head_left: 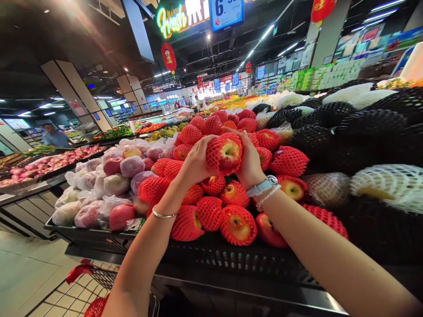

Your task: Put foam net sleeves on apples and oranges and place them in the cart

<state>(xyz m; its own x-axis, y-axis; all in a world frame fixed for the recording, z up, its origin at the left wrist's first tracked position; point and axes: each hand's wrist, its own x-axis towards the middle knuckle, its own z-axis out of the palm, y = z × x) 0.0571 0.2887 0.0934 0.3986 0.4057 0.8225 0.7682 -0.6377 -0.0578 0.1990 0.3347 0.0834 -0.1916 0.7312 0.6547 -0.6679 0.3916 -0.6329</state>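
Between both palms I hold an apple [228, 154] wrapped in a red foam net, its bare yellow-red end turned toward me. My left hand [198, 159] is closed against its left side, with a silver bangle on that wrist. On the other side, my right hand [248, 160] presses around the fruit, and a pale watch [262, 186] sits on that wrist. Parts of the fingers are hidden behind the apple. Below and around the hands lies a heap of more apples in red nets [238, 224], several showing a bare end.
To the left are fruits in clear wrap [114, 185]. Dark and white netted fruits [363, 127] fill the right. A black crate edge [231, 259] runs along the front. At lower left stands a wire shopping cart [66, 293]. A person [54, 135] is far left, beyond onions [49, 165].
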